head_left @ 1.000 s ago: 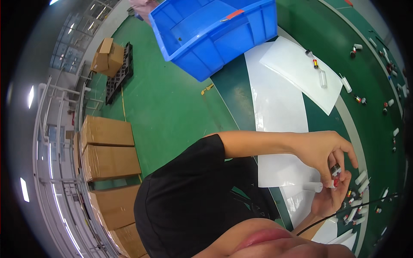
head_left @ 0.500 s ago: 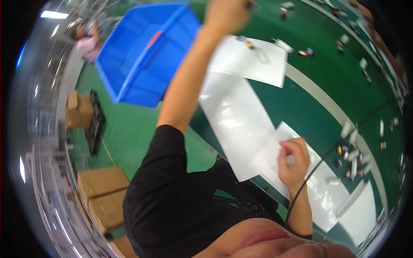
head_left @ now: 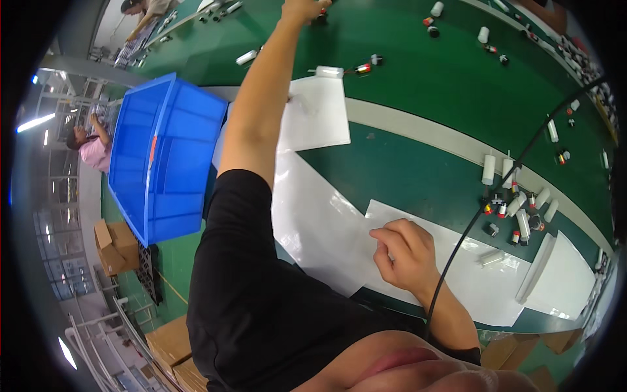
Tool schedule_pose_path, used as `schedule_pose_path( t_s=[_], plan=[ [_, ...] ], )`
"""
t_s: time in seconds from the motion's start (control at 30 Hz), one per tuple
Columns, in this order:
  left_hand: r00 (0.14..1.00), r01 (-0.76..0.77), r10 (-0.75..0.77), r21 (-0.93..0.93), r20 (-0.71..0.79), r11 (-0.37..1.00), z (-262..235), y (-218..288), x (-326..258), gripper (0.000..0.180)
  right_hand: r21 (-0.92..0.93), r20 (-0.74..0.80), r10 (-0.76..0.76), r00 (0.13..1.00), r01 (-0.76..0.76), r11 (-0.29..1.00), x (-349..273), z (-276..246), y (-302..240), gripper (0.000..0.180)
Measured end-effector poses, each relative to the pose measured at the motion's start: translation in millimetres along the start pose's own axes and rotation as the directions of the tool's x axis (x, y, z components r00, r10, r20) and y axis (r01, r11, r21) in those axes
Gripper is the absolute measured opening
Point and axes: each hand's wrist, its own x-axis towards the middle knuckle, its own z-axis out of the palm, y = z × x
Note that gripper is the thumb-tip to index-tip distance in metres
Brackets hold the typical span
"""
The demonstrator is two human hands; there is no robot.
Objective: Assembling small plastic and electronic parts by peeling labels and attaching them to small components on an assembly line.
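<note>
My left arm stretches far forward over the green work surface [head_left: 418,78]. At the upper edge, my left hand [head_left: 304,10] has its fingers bent in around a small dark part [head_left: 320,19], too blurred to name; the picture's edge cuts the hand. Below it lie a white cylinder [head_left: 329,72] and a small red, yellow and black part [head_left: 363,68], beside a white sheet [head_left: 320,124]. Over glossy white sheets [head_left: 320,215] nearer me, my right hand [head_left: 408,255] is loosely curled, thumb and index finger apart, with nothing visible in it.
A blue plastic bin [head_left: 176,189] stands left of my arm. White cylinders and coloured small parts cluster [head_left: 516,202] at the right. A black cable [head_left: 470,222] crosses above the right-hand sheets. Cardboard boxes [head_left: 117,248] sit on the floor; another person [head_left: 95,149] is at far left.
My view has turned, so the bin and sheets appear further left. My left hand has moved further out over the green surface. My right hand stays over the sheets, loosely curled.
</note>
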Motion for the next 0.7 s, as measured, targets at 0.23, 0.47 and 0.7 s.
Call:
schedule_pose_path(
  t_s=[0.23, 0.47, 0.7],
  plan=[
    [0.971, -0.213, 0.21, -0.018, -0.114, 0.977, -10, 5, -28, 0.03, 0.104, -0.036, 0.132, 0.991, -0.128, 0.986, -3, -6, 6, 0.026],
    [0.599, -0.8, 0.729, -0.288, -0.331, 0.526, -84, 55, -221, 0.024, 0.882, 0.461, 0.668, 0.584, -0.381, -0.276, 17, -41, 15, 0.06],
    [0.38, -0.881, 0.783, -0.451, -0.493, 0.143, -77, 61, -354, 0.04, 0.881, 0.459, 0.408, 0.789, -0.344, -0.325, 8, -43, 17, 0.062]
  ],
)
